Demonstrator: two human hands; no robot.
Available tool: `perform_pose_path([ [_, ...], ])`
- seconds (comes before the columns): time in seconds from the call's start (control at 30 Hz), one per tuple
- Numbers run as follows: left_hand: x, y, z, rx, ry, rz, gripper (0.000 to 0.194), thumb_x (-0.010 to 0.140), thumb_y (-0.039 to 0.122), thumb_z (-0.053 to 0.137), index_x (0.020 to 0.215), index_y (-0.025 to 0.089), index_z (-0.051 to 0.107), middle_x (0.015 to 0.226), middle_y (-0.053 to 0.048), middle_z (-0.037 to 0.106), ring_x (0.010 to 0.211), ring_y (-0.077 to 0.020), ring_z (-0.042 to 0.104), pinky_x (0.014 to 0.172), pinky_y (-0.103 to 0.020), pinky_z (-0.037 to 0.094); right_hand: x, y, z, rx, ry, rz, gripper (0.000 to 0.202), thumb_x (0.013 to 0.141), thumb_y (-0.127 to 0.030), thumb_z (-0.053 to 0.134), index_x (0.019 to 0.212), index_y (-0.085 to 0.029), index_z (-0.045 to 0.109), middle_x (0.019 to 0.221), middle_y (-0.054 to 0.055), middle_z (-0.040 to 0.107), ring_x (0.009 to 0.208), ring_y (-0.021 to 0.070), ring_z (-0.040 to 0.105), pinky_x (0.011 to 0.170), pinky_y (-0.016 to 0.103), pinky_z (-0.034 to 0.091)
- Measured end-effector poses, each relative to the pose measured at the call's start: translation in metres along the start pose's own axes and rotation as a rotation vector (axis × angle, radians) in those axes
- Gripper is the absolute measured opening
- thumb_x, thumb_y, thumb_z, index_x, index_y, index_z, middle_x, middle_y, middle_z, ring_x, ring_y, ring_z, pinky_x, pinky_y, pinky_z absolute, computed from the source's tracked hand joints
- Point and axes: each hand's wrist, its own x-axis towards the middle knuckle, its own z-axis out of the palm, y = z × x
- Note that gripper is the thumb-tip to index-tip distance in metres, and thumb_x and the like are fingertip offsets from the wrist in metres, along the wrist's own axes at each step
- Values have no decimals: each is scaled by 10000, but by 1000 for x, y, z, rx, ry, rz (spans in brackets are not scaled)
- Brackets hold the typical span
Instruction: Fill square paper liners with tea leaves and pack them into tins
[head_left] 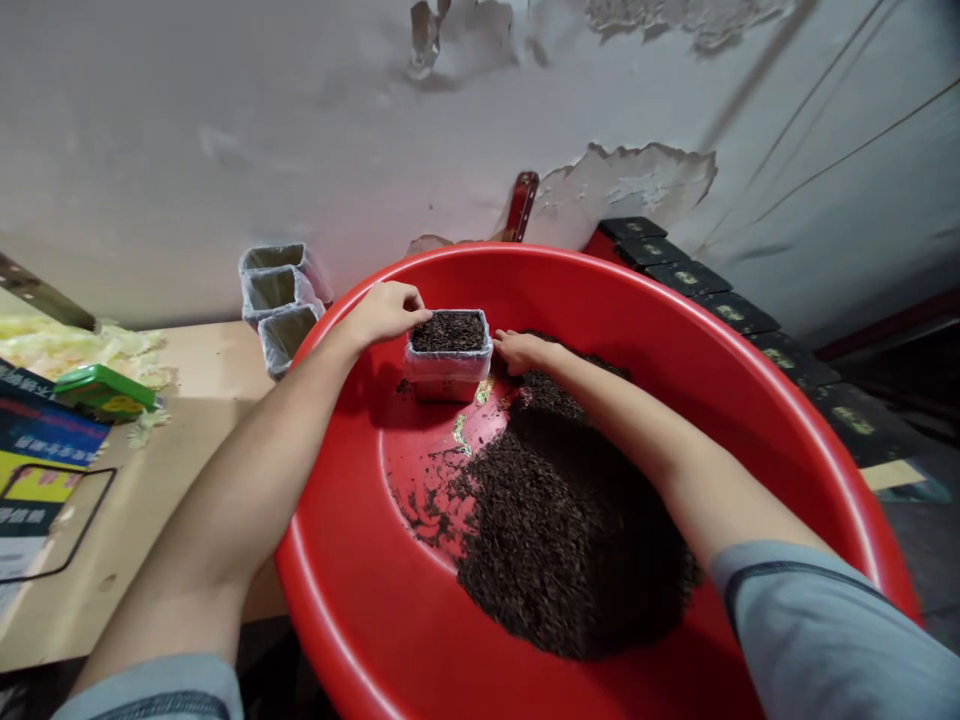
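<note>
A small box (448,375) lined with clear plastic stands upright in a big red basin (360,600), filled near its rim with dark loose leaves (448,332). My left hand (391,308) is at the box's upper left corner, fingers closed on the edge of the plastic liner. On the other side, my right hand (517,350) is beside the box's right wall, its fingers partly spread and nothing held in them. A large heap of the same dark leaves (547,540) lies on the basin floor below my right forearm.
Several lined boxes (281,300) stand on a wooden table (202,400) to the left, near a green box (105,390) and a printed sheet (37,450). Black boxes (735,310) line up beyond the basin at right. A peeling wall rises behind.
</note>
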Motion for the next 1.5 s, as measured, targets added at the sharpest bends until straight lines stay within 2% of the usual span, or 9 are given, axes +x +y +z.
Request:
perform_pose_path([
  [0.2, 0, 1, 1, -13, 11, 12, 112, 853, 292, 666, 815, 201, 721, 888, -28, 767, 782, -149, 656, 767, -249, 496, -20, 10, 4, 14, -41, -114, 643, 703, -175, 706, 1332, -116, 588, 1347, 213, 557, 1132, 314, 605, 893, 376, 528],
  [0.47, -2, 2, 1, -24, 6, 23, 104, 860, 263, 670, 796, 189, 704, 897, -36, 762, 783, -146, 652, 750, -243, 475, -50, 7, 12, 23, -48, -239, 341, 811, -71, 579, 1112, -160, 711, 1193, 134, 685, 981, 228, 661, 820, 311, 495],
  [0.7, -1, -5, 0, -50, 51, 41, 97, 836, 264, 678, 763, 209, 708, 859, -18, 762, 785, -154, 662, 746, -240, 473, -60, 12, 2, 80, 48, -268, 243, 770, -66, 609, 920, -171, 769, 1053, 99, 732, 902, 189, 665, 819, 273, 494],
  [0.83, 3, -11, 0, -72, 104, 49, 106, 835, 253, 671, 751, 206, 716, 876, -31, 768, 812, -164, 680, 795, -252, 487, -65, 26, -28, 104, 188, -242, 241, 842, -150, 583, 984, -160, 778, 1067, 121, 722, 934, 199, 663, 903, 317, 510],
  [0.97, 5, -14, 1, -35, 126, -14, 128, 865, 276, 650, 783, 205, 719, 919, -55, 771, 864, -194, 684, 846, -286, 491, -63, 39, -83, 192, 431, -227, 229, 821, -225, 626, 976, -194, 791, 1047, 82, 733, 917, 193, 672, 905, 333, 530],
  [1.07, 3, -14, 1, -38, 106, -61, 194, 900, 323, 634, 746, 213, 675, 878, -54, 763, 847, -188, 674, 813, -274, 484, -59, 28, -128, 251, 558, -278, 200, 784, -256, 676, 938, -232, 801, 993, 22, 744, 851, 162, 671, 864, 312, 537],
  [1.23, -1, -14, 0, -72, 36, -131, 354, 967, 394, 560, 664, 212, 587, 721, -35, 714, 628, -148, 614, 655, -259, 438, -45, -27, -172, 253, 537, -436, 193, 768, -203, 707, 932, -217, 807, 965, 4, 746, 823, 125, 652, 827, 273, 519],
  [1.37, -1, -14, -1, -70, 18, -164, 428, 998, 411, 514, 626, 205, 566, 632, -28, 652, 571, -142, 583, 615, -263, 418, -31, -67, -180, 166, 431, -500, 237, 757, -113, 713, 954, -201, 810, 1000, 31, 754, 852, 134, 654, 847, 282, 515],
  [1.5, -2, -14, -3, -99, 17, -190, 436, 1012, 398, 499, 636, 193, 580, 591, -16, 618, 534, -133, 563, 582, -257, 414, -23, -85, -183, 106, 345, -495, 333, 758, -15, 656, 995, -187, 815, 1029, 56, 773, 920, 167, 684, 899, 292, 512],
])
